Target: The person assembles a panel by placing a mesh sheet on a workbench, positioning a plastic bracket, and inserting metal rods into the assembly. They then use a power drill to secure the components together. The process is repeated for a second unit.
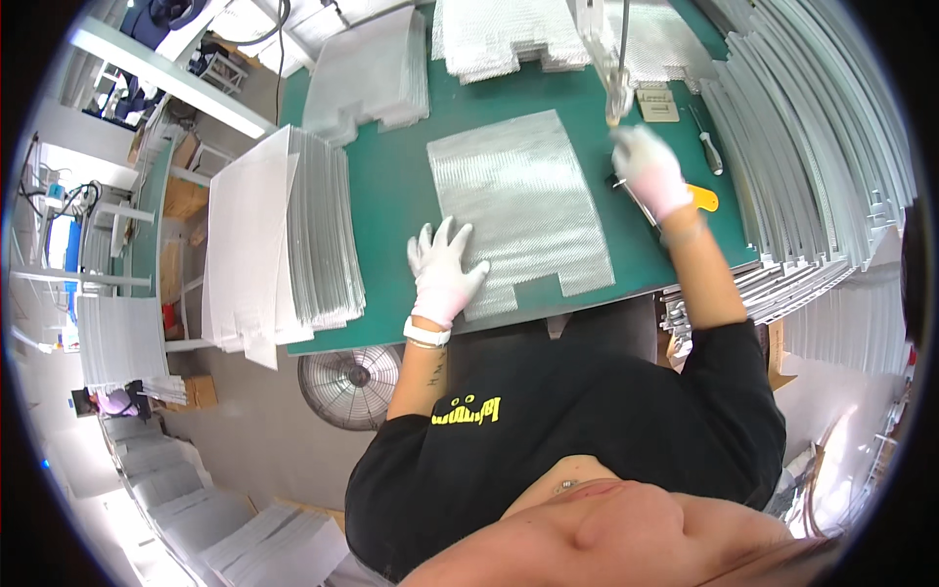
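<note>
A silver-grey mesh panel (518,201) lies flat on the green tabletop (386,201), with a notch cut in its near edge. My left hand (445,272), in a white glove, rests with fingers spread on the panel's left near part. To the right of the panel is my gloved right hand (650,174), its fingers drawn together just below the tip of a hanging metal tool (616,88). Whatever those fingers hold is hidden. Beside that hand lies a yellow handle (702,199), and a dark bar-like tool (638,203) shows partly under the wrist.
Stacked panels stand at the left (328,235), far left (367,73) and far middle (504,37). More panels (812,137) line the right side. A screwdriver (712,155) and a beige block (657,105) lie at the right. A floor fan (350,386) stands below the table's edge.
</note>
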The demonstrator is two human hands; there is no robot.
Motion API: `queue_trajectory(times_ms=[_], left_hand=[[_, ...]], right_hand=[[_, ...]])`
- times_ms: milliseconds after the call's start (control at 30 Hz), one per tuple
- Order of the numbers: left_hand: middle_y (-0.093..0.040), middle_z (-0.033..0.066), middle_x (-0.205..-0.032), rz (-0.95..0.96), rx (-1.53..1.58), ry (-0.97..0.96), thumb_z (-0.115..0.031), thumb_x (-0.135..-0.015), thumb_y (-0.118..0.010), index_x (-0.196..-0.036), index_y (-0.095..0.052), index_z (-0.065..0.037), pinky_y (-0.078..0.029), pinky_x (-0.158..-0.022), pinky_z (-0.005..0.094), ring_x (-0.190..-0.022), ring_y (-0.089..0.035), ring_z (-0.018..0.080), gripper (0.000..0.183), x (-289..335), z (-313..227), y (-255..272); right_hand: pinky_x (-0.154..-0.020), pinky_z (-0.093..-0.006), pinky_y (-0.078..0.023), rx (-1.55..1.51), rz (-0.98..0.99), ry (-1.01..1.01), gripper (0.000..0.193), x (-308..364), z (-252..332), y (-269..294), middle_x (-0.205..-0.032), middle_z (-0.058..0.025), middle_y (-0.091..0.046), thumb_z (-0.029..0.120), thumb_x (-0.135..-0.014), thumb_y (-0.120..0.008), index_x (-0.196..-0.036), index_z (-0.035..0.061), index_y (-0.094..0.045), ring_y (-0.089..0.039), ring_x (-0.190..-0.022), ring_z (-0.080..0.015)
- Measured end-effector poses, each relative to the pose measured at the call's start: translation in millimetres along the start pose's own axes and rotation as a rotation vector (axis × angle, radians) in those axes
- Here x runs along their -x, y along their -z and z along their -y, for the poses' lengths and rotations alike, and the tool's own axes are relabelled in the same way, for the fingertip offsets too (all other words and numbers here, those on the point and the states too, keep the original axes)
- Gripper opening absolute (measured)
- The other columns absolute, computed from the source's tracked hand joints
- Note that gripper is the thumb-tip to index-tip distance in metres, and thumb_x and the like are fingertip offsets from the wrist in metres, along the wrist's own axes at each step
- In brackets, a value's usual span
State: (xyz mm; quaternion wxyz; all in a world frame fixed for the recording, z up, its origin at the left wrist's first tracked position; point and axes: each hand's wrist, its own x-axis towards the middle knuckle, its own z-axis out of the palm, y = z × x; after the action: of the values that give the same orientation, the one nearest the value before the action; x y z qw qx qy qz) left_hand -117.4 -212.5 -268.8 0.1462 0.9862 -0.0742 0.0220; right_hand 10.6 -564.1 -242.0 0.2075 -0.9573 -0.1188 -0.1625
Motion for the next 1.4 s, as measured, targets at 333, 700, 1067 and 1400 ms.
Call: queue_trajectory(times_ms=[333, 700, 1067, 1400], left_hand=[[-0.027, 0.0282, -0.154, -0.277, 0.072, 0.006, -0.035, -0.080, -0.074, -0.138, -0.054, -0.008, -0.019, -0.115, 0.0615, -0.139, -0.027, 0.0500, 0.066, 7.6, -4.2, 30.0], [-0.028, 0.0295, -0.153, -0.259, 0.100, -0.047, -0.029, -0.082, -0.071, -0.140, -0.049, -0.004, -0.024, -0.115, 0.0575, -0.138, -0.029, 0.0489, 0.068, 17.0, -7.9, 40.2], [-0.029, 0.0281, -0.152, -0.225, 0.220, -0.005, -0.030, -0.077, -0.076, -0.139, -0.050, -0.004, -0.021, -0.117, 0.0572, -0.140, -0.028, 0.0463, 0.072, 37.6, -12.7, 23.0], [-0.030, 0.0282, -0.152, -0.204, 0.271, 0.017, -0.031, -0.079, -0.075, -0.138, -0.051, -0.004, -0.024, -0.115, 0.0560, -0.138, -0.031, 0.0465, 0.070, 42.4, 0.0, 18.6]], right_hand=[[-0.100, -0.0463, -0.049, 0.070, 0.240, -0.568, 0.076, -185.0, -193.9, -29.1, -0.122, -0.0283, -0.064, 0.060, -0.078, -0.066, -0.124, 0.0002, -0.062, -0.062, -0.117, -0.0397], [-0.096, -0.0437, -0.052, 0.200, 0.342, -0.539, 0.049, -189.6, -148.0, 29.6, -0.120, -0.0220, -0.067, 0.042, -0.086, -0.065, -0.114, 0.0020, -0.071, -0.065, -0.113, -0.0366], [-0.095, -0.0433, -0.052, 0.060, 0.320, -0.719, 0.049, -152.5, -63.4, 23.1, -0.115, -0.0191, -0.071, 0.049, -0.081, -0.067, -0.102, 0.0052, -0.076, -0.068, -0.109, -0.0329], [-0.104, -0.0434, -0.048, 0.201, 0.115, -0.663, 0.072, -176.1, -98.0, 29.4, -0.134, -0.0203, -0.061, 0.052, -0.076, -0.076, -0.126, 0.0024, -0.065, -0.058, -0.123, -0.0377]])
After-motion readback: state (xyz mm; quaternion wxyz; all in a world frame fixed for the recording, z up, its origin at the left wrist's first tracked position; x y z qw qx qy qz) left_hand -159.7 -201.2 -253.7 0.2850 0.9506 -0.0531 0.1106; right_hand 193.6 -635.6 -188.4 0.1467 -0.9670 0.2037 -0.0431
